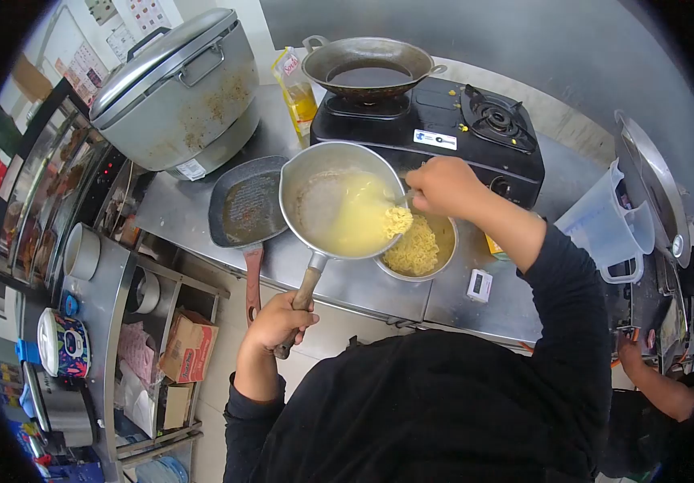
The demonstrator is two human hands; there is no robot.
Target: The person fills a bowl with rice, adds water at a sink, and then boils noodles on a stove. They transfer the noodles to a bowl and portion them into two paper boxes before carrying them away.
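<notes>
My left hand (278, 322) grips the wooden handle of a metal saucepan (314, 181), which is tilted over a steel bowl (446, 233). Yellow broth and noodles (399, 219) sit at the pan's lower lip, and a heap of noodles lies in the bowl. My right hand (443, 185) is closed on a thin utensil, mostly hidden, whose tip reaches the noodles at the pan's edge. Both sleeves are black.
A black two-burner gas stove (476, 129) carries a dark wok (369, 68). A square grill pan (246, 208), a large rice cooker (182, 97), an oil bottle (298, 92) and a clear plastic jug (609, 225) stand on the steel counter (363, 282). Another person's hand (633, 358) shows at right.
</notes>
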